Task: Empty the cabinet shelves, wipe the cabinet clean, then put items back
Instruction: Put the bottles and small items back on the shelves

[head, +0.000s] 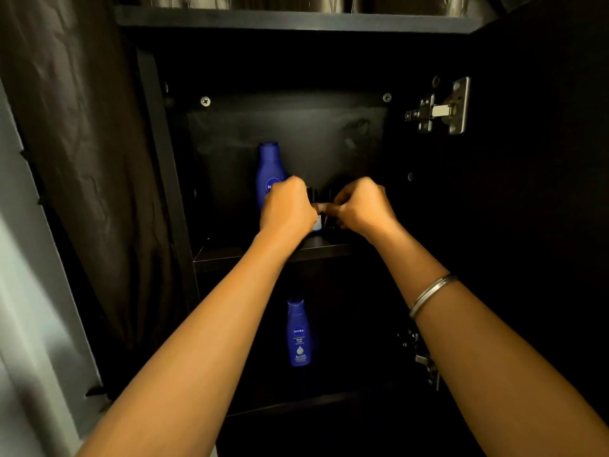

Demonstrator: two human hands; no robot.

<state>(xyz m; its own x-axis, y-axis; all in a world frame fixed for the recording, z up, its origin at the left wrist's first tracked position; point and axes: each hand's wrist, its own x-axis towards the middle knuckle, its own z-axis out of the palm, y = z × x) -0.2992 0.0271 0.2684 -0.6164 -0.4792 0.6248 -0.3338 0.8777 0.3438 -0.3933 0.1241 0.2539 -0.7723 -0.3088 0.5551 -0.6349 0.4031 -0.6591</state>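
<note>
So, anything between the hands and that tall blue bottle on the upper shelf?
Nothing visible does. The left hand overlaps the tall blue bottle at its lower right; the right hand is busy with small dark items beside it.

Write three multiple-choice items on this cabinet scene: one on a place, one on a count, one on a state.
1. Where does the smaller blue bottle stand?
A. Lower shelf
B. Cabinet top
C. Floor

2. How many blue bottles show?
A. One
B. Two
C. Four

3. How is the cabinet door?
A. Closed
B. Missing
C. Open

Answers:
1 A: it stands below the shelf that both hands reach over.
2 B: the taller blue bottle stands above, behind the left hand.
3 C: the hinge and the interior are exposed.
</note>
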